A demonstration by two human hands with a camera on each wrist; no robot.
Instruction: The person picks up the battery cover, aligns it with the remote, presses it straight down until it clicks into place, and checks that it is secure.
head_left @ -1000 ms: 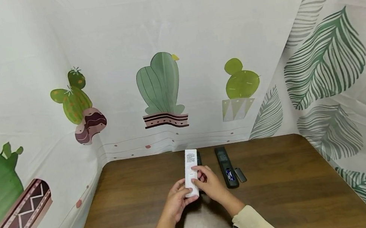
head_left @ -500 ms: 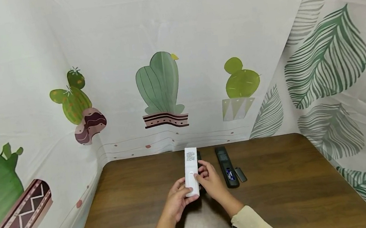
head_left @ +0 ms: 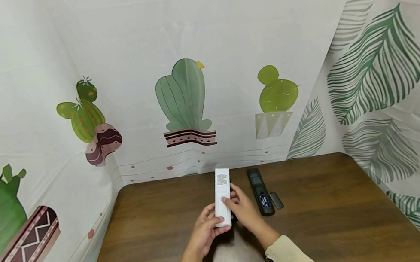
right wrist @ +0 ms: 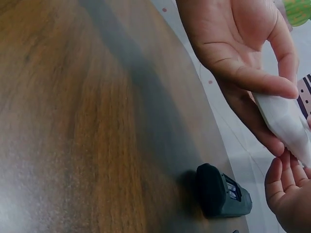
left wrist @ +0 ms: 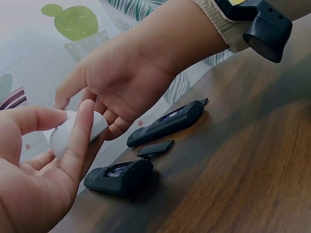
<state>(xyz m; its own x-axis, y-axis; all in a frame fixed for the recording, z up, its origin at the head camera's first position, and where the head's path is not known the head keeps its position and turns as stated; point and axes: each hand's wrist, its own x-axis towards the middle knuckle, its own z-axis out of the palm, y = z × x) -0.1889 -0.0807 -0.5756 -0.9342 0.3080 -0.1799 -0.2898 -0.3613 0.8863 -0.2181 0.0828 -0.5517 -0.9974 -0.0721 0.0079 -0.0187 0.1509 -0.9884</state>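
Note:
A white remote control point(head_left: 222, 185) is held above the table, its back with a printed label turned up. My left hand point(head_left: 204, 231) grips its lower end, thumb on the back and fingers beneath. My right hand point(head_left: 245, 209) holds the right edge near the middle, with the thumb on the back and the other fingers curled behind. In the left wrist view the end of the white remote point(left wrist: 63, 136) shows between the left fingers, and the right hand point(left wrist: 131, 77) reaches in from the upper right.
On the wooden table point(head_left: 321, 222), right of the hands, lies a black remote point(head_left: 255, 182) with its battery bay open and batteries inside. Its loose cover point(head_left: 276, 200) lies alongside. The left wrist view shows another black remote point(left wrist: 119, 179) with an open bay. A patterned cloth point(head_left: 230, 102) hangs behind.
My right thumb and fingers have shifted on the white remote, the fingers going from its back to behind its right edge. The remote has moved slightly right, with the left hand still gripping it.

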